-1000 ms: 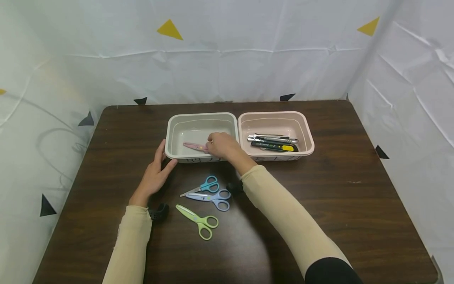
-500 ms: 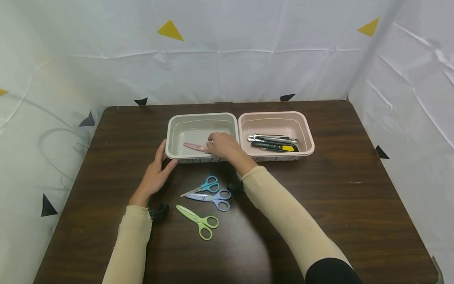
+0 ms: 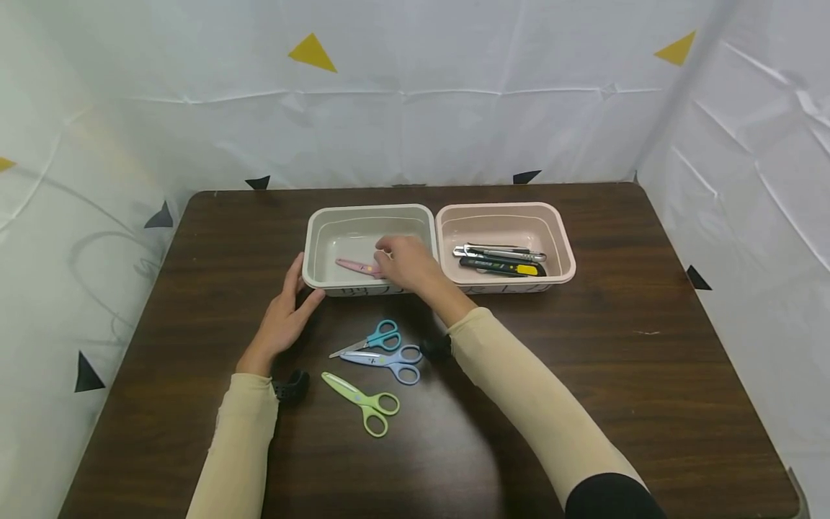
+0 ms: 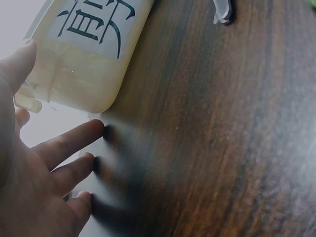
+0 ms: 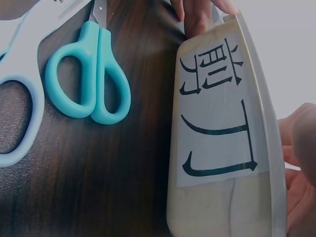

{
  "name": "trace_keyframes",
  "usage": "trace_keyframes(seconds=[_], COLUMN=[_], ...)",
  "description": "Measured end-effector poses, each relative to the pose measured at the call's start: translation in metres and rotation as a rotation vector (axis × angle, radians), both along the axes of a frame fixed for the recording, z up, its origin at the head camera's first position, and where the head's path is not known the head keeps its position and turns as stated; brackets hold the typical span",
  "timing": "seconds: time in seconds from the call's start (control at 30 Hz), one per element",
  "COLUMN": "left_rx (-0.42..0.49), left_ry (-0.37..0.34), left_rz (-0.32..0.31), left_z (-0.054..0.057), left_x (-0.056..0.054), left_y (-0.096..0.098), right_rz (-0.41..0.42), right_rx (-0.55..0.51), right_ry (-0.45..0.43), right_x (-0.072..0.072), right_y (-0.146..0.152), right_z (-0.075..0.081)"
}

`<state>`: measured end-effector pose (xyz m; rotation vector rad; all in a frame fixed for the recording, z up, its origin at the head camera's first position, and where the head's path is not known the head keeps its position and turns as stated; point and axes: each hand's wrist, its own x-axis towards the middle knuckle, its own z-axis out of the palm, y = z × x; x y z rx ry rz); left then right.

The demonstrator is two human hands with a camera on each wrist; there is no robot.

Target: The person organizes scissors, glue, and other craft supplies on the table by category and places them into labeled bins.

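The grey-white bin stands at the back of the table, dark characters on its front label. Inside it lie pink scissors, their handle end covered by my right hand. My right fingers bend down over them; the bin wall hides the fingertips in the right wrist view. My left hand spreads its fingers at the bin's left front corner, the thumb by the front wall. In front lie teal scissors, partly overlapped by light blue scissors, and green scissors nearer me.
Right beside the grey-white bin stands a pink bin holding several cutter knives, one with a yellow slider. Both stand on a dark wooden table. White sheeting rises behind and at the sides.
My right hand has shifted slightly up and to the left over the pink scissors, which stay where they lay. The left hand and the other scissors are still.
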<state>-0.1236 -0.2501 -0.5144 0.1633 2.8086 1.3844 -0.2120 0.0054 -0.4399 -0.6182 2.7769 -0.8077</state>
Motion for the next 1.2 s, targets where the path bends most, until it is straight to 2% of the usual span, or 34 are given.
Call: trace_keyframes(seconds=[0.17, 0.5, 0.73, 0.9, 0.97, 1.07, 1.2], left_rx=[0.007, 0.014, 0.021, 0.015, 0.013, 0.014, 0.017], left_ry=[0.001, -0.018, -0.019, -0.023, -0.026, -0.027, -0.026], left_rz=[-0.004, -0.009, -0.002, 0.003, 0.004, 0.003, -0.002], left_z=[0.001, 0.003, 0.003, 0.003, 0.003, 0.002, 0.002], left_x=[0.000, 0.000, 0.001, 0.001, 0.000, 0.000, 0.001], left_y=[0.001, 0.001, 0.001, 0.000, 0.000, 0.000, 0.000], right_rz=[0.007, 0.040, 0.126, 0.177, 0.206, 0.273, 0.391], right_rx=[-0.095, -0.248, -0.266, -0.309, -0.332, -0.329, -0.172], right_ry=[0.043, 0.209, 0.306, 0.379, 0.379, 0.331, 0.206], right_x=[0.006, 0.021, 0.044, 0.061, 0.068, 0.078, 0.092], right_y=[0.003, 0.009, 0.013, 0.014, 0.017, 0.022, 0.029], right_z=[0.004, 0.018, 0.032, 0.035, 0.036, 0.039, 0.038])
